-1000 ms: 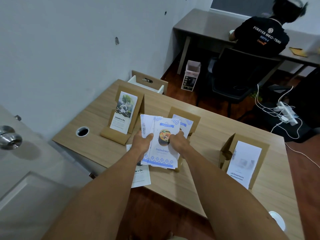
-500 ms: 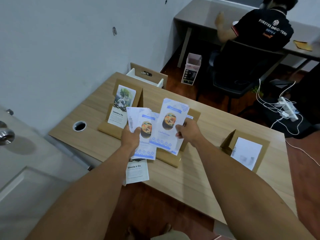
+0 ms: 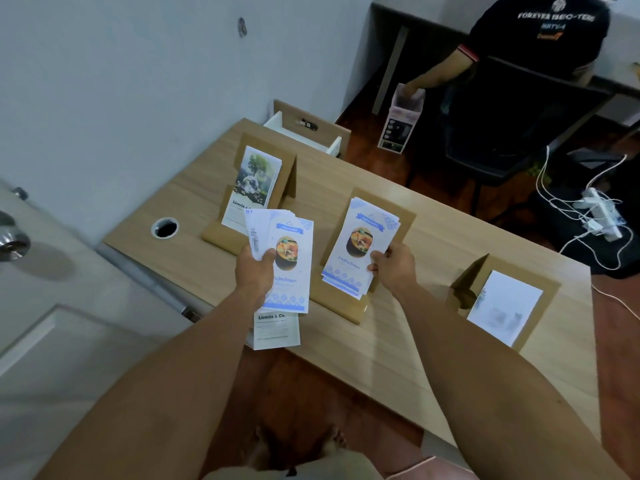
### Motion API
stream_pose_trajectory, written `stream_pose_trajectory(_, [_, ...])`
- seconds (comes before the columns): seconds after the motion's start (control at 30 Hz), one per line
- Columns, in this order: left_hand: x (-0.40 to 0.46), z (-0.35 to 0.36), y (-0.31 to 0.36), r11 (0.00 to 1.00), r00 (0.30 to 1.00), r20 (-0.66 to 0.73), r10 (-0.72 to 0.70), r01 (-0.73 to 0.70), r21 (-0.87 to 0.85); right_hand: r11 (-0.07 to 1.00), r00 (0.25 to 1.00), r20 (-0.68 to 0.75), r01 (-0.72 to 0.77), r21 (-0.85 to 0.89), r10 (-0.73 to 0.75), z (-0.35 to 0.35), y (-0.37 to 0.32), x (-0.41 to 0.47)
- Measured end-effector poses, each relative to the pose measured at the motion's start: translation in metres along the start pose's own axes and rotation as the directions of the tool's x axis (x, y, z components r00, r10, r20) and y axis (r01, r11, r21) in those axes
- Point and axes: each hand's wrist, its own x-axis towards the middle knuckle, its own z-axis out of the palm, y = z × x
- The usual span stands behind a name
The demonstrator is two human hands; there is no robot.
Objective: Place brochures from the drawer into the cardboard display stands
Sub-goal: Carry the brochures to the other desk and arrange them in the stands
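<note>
My left hand [image 3: 255, 268] grips a fanned stack of blue-and-white food brochures [image 3: 290, 261] above the desk's near edge. My right hand [image 3: 393, 268] pinches one such brochure [image 3: 360, 247] by its right edge, holding it against the middle cardboard stand [image 3: 349, 311], where other brochures of the same kind sit behind it. The left stand [image 3: 225, 237] holds tree-picture brochures [image 3: 254, 185]. The right stand [image 3: 547, 289] holds white brochures [image 3: 502, 310]. The open drawer [image 3: 304, 133] shows beyond the desk's far end.
A "Liceria & Co." brochure pile [image 3: 277, 330] lies at the desk's near edge. The wooden desk [image 3: 433, 254] has a cable hole [image 3: 165, 227]. A door with a knob [image 3: 14, 242] is at left. A seated person [image 3: 533, 39] and floor cables [image 3: 588, 216] lie beyond.
My right hand drew one brochure off the stack and carried it right and down onto the middle stand. My left hand kept the remaining stack.
</note>
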Motion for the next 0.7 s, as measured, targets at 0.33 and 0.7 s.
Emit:
stream_pose_trajectory(0.33, [-0.0044, 0.0016, -0.0055, 1.0, 1.0, 0.013, 0.022, -0.022, -0.007, 0.996, 0.999, 0.005, -0.032, -0.079, 0.033, 0.01, 0.0091, 0.0016])
stream_pose_trajectory(0.7, [-0.0074, 0.0065, -0.0058, 0.996, 0.994, 0.093, -0.059, 0.065, -0.063, 0.855, 0.999, 0.04, -0.001, -0.519, 0.026, 0.0096, 0.0011, -0.0003])
